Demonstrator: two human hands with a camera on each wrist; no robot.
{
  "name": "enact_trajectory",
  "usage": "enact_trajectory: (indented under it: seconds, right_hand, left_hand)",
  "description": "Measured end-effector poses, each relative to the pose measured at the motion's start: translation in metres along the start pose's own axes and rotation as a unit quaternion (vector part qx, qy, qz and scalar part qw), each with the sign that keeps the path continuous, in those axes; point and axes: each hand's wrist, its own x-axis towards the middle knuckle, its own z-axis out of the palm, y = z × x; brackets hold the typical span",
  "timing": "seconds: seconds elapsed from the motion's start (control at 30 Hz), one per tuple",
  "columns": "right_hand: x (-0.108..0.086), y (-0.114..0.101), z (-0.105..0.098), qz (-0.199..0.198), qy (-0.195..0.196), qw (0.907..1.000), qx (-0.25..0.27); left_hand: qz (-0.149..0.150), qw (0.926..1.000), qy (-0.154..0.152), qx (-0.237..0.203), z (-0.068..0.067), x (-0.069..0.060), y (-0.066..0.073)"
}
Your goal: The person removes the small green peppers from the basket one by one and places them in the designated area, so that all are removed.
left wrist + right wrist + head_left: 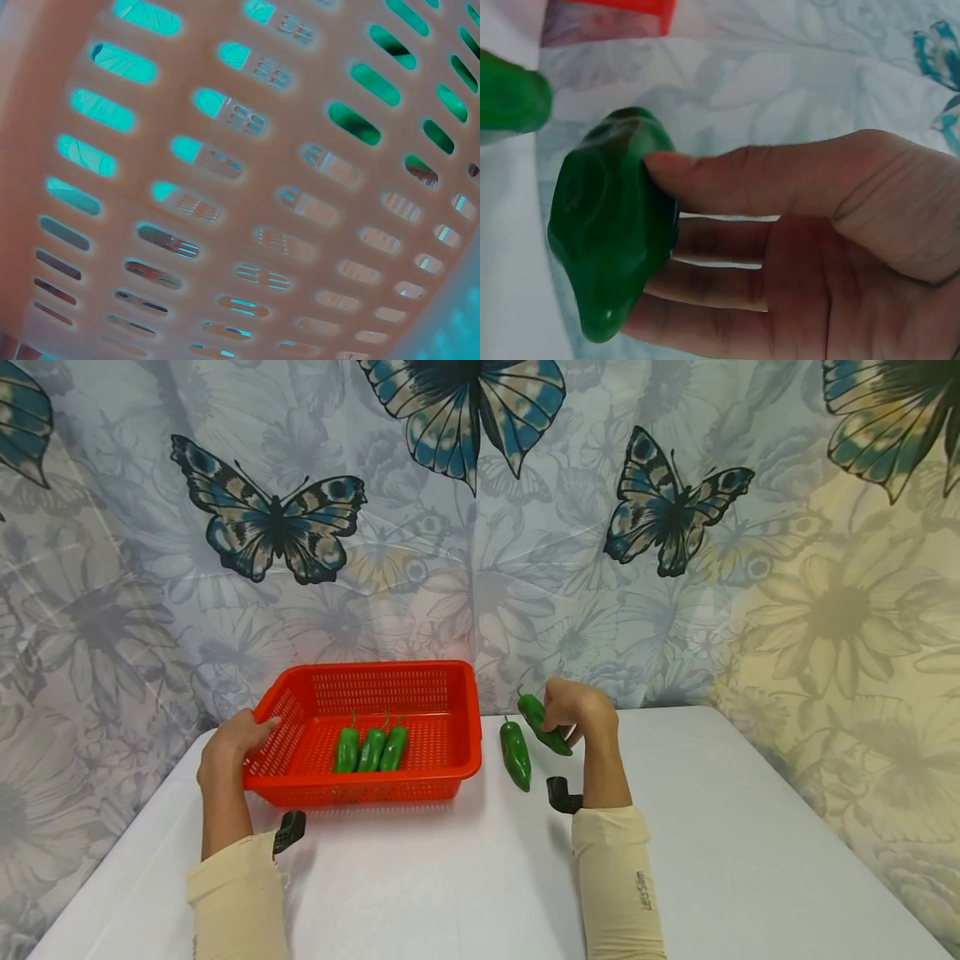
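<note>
A red perforated basket stands at the left of the white table with three green peppers lying side by side in it. My left hand grips the basket's left rim; the left wrist view shows only the slotted basket wall. Between thumb and fingers my right hand holds a green pepper, tilted, over the table's back edge. Another green pepper lies on the table between the basket and my right hand.
Behind the white table hangs a patterned curtain with butterflies and flowers, close to the back edge. Each wrist wears a small black camera mount, the left one near the basket's front corner.
</note>
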Motion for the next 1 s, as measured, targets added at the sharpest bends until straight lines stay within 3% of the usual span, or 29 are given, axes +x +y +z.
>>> enact_trajectory:
  seconds: [0.23,0.47,1.0]
  right_hand:
    - [0.020,0.011,0.007,0.046,-0.026,0.9973,-0.051]
    - [0.035,0.016,0.015,0.070,-0.051,0.9879,-0.129]
    - [0.041,0.016,0.023,0.078,-0.058,0.9861,-0.135]
  left_hand:
    - [0.003,1.0000,0.001,-0.001,0.001,-0.001,0.000]
    - [0.008,1.0000,0.005,0.000,0.001,-0.002,0.000]
    - [0.006,0.9999,-0.002,-0.009,0.000,-0.001,-0.001]
